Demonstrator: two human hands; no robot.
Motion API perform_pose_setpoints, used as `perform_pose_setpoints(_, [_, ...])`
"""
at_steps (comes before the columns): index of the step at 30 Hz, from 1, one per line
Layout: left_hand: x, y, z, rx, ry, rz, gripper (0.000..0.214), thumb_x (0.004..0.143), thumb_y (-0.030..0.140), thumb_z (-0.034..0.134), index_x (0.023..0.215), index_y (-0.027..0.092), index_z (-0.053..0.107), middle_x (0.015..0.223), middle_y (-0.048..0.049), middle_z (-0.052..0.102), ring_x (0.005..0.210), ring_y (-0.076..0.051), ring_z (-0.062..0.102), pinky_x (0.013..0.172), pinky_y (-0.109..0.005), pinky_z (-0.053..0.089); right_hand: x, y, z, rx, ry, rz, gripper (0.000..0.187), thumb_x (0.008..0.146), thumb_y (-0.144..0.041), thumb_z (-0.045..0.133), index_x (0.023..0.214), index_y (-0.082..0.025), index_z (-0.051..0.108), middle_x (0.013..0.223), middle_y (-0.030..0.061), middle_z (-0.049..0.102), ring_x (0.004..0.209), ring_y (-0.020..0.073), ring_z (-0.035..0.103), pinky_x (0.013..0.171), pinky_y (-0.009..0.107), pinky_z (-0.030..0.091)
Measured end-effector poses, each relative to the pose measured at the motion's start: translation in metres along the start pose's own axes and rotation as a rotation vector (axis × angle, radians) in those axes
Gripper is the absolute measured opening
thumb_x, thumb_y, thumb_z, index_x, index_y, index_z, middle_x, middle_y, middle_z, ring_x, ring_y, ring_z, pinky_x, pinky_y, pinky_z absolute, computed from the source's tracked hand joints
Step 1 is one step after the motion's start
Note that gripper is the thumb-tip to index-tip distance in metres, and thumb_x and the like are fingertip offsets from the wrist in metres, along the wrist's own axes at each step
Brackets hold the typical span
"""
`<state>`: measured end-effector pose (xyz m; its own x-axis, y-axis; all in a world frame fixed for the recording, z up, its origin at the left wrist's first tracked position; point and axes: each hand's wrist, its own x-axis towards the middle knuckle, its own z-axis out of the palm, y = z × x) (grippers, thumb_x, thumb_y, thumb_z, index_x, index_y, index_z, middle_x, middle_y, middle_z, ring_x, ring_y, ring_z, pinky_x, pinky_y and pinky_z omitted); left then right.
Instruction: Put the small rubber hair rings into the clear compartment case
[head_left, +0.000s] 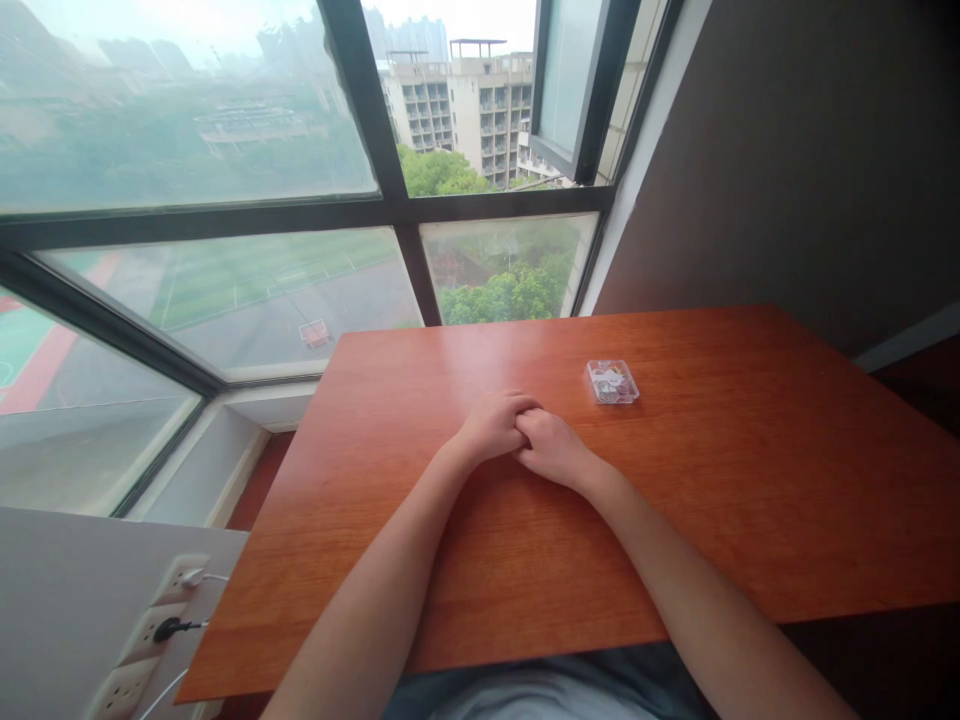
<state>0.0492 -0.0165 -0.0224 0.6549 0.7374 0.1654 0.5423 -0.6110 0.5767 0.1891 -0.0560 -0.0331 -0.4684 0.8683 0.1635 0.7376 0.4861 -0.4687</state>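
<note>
My left hand (496, 425) and my right hand (556, 447) are clasped together above the middle of the wooden table (750, 480). The fingers of both are closed and folded into each other, and some fingertips are hidden. No object shows between them. To the right of my hands, and apart from them, a small clear plastic box (613, 383) stands on the tabletop. Small items and a whitish piece show through it, too small to make out.
Dark-framed windows (405, 209) run along the table's far and left sides, with one pane swung outward. A grey wall (757, 180) rises at the right. Wall sockets (146, 632) with plugged-in cables are by the table's left edge.
</note>
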Motion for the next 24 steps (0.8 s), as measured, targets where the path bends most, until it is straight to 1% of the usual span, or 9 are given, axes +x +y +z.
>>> perform_pose_setpoints(11, [0.0009,0.0015,-0.0008,0.013,-0.017,-0.015,0.044,0.061,0.01,0.052,0.101,0.017,0.07,0.097,-0.0065,0.068,0.088,-0.021,0.063,0.077,-0.028,0.048,0.001,0.0018,0.0018,0.015,-0.006,-0.001,0.016,0.076,-0.012,0.053,0.087,-0.013,0.064,0.097,0.0123,0.069,0.091,0.0224,0.063,0.078,0.03,0.049])
perform_pose_setpoints(24, [0.0003,-0.0012,0.0017,-0.003,0.001,-0.011,0.043,0.062,0.011,0.053,0.1,0.017,0.07,0.097,-0.0065,0.068,0.088,-0.021,0.063,0.079,-0.028,0.048,0.0002,0.0009,0.0005,0.003,-0.004,0.008,0.016,0.075,-0.012,0.054,0.087,-0.013,0.064,0.096,0.0121,0.069,0.09,0.0228,0.063,0.077,0.03,0.049])
